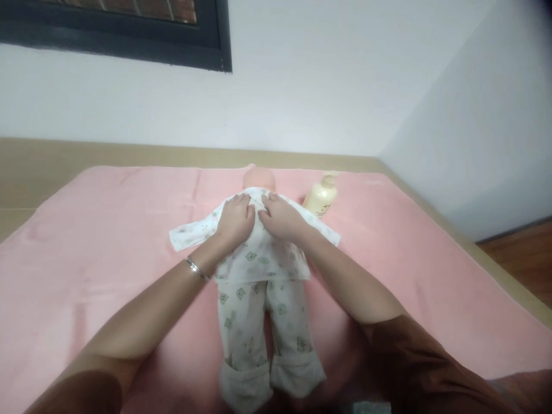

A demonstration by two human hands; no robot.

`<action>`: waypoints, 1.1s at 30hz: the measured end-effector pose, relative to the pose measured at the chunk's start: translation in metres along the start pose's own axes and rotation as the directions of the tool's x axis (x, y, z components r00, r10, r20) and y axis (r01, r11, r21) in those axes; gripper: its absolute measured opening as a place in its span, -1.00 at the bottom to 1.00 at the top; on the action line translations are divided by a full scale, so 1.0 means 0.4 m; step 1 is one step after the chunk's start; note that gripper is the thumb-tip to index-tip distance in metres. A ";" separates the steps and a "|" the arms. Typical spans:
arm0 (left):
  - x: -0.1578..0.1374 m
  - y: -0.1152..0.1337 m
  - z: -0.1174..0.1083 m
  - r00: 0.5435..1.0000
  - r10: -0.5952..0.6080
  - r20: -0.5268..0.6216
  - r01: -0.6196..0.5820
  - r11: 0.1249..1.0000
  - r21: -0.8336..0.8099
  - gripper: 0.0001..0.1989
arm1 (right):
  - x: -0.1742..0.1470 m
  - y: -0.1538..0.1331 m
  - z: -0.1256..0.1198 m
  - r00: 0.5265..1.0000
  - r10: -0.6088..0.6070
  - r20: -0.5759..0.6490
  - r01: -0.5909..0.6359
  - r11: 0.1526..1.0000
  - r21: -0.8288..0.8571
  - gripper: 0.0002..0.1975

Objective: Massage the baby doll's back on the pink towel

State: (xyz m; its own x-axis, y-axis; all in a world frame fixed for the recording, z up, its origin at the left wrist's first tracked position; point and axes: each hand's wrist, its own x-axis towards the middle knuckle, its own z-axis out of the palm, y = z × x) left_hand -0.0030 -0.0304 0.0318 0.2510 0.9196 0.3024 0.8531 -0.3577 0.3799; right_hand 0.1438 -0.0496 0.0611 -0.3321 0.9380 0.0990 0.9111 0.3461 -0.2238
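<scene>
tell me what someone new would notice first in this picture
Probably the doll first, in white patterned clothes, stretched out mid-picture on a pink mat. Next, the left hand and right hand, side by side on its upper body. Then the pale yellow pump bottle, near the sleeve on the picture's right.

L hand (236, 221) & R hand (284, 217), ctr: palms hid, also shirt (259, 261) cloth beneath. R forearm (357, 273), 4 o'cl: covers pt of shirt sleeve (332, 234). Doll (259, 177): far side of head & feet hid, latter by trousers (245, 322). Bottle (319, 196), ~3 o'cl: label too sm. to read; contact w/ shirt sleeve unclear. Window (211, 34), 10–11 o'cl: cut by top edge. Pink mat (142, 230): runs off btm. Grey thing (371, 407), 5 o'cl: mostly cut, ID unclear. Dark corner (544, 8), 1–2 o'cl: blurred.
</scene>
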 end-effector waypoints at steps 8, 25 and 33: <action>-0.038 0.033 0.025 0.995 0.091 -0.037 -0.090 0.995 0.035 -0.59 | 0.041 0.038 0.038 0.989 0.141 -0.038 -0.138 0.988 0.065 -0.39; 0.010 -0.050 0.053 0.994 -0.045 -0.102 0.012 0.953 -0.302 -0.51 | -0.020 -0.047 0.062 0.994 0.055 -0.096 -0.055 0.998 -0.002 -0.40; 0.007 -0.052 0.060 0.987 -0.102 -0.126 0.054 0.941 -0.334 -0.50 | 0.034 0.024 0.064 0.986 0.138 -0.091 -0.124 0.982 0.140 -0.42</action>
State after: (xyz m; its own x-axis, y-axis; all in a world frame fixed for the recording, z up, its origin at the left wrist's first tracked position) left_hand -0.0091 -0.0164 0.0038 0.1033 0.9233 0.3699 0.6637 -0.3410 0.6657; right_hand 0.1417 -0.0333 0.0356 -0.1801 0.9714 0.1547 0.9022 0.2258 -0.3675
